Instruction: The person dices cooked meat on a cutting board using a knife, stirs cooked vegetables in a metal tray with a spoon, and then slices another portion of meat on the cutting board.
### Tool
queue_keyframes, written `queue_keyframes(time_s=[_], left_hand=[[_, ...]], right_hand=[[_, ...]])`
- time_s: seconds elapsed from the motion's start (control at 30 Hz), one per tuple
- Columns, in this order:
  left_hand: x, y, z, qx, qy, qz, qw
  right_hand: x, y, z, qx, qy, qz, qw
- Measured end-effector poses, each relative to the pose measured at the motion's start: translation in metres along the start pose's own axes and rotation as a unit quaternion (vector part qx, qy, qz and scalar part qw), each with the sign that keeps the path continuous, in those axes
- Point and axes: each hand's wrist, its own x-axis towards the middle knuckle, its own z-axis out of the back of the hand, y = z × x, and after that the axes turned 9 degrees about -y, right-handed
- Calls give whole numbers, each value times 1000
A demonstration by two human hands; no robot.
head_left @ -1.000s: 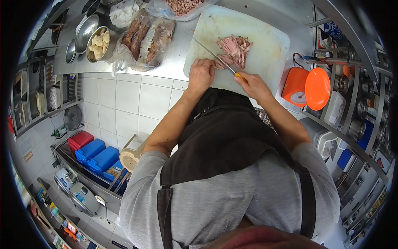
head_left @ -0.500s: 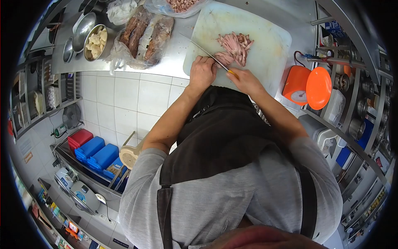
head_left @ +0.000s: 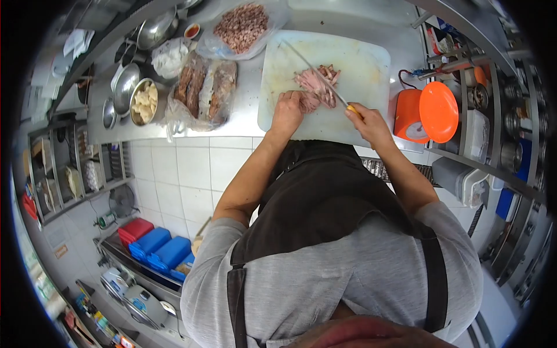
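On the white cutting board (head_left: 368, 69), a pile of sliced cooked meat (head_left: 315, 82) lies near the middle. My left hand (head_left: 288, 113) has its fingers curled against a piece of meat (head_left: 309, 102) at the pile's near left side, partly covering it. My right hand (head_left: 371, 124) grips a knife (head_left: 301, 58) by its yellow handle. The long blade slants up and left across the slices, its tip toward the board's far left corner. Whether the blade touches the meat, I cannot tell.
Left of the board are bagged roasted meat (head_left: 200, 93), a bag of diced meat (head_left: 241, 29) and a metal bowl of pale chunks (head_left: 145, 103). An orange scale (head_left: 412, 113) stands at the right, its orange pan (head_left: 439, 112) beside it. Metal shelving (head_left: 493, 116) borders the right side.
My right hand has moved right with the knife, taking the blade away from my left fingers and across the slices. My left hand stays at the meat. The view has shifted, showing more counter.
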Motion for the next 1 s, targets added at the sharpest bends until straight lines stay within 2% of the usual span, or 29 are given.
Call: queue_keyframes(time_s=[0.1,0.23,0.3,0.4,0.47,0.53,0.67,0.77,0.83,0.93,1.0], left_hand=[[14,4,-4,7,53,11,999],[18,0,22,6,122,12,992],[15,-6,29,21,137,3,990],[3,2,18,50,146,-15,988],[0,7,4,32,115,-23,993],[2,9,-1,18,100,-44,994],[3,13,5,6,92,-31,995],[12,9,21,32,122,-53,991],[27,4,38,54,147,-74,985],[51,-7,54,55,162,-64,983],[75,-10,52,48,137,-68,987]], right_hand=[[0,-19,12,-69,-109,12,992],[-6,-39,10,-146,-129,22,981],[-10,-36,4,-169,-67,12,983],[-9,-35,-9,-158,-57,45,985],[-7,-27,-11,-161,-33,42,986],[-3,-23,-12,-181,18,87,979],[1,-20,-11,-175,20,100,979],[-5,-22,-5,-131,0,94,987],[-15,-17,3,-63,-33,9,997],[-29,-24,8,-15,-63,-25,998],[-35,-27,6,-8,-64,-61,996]])
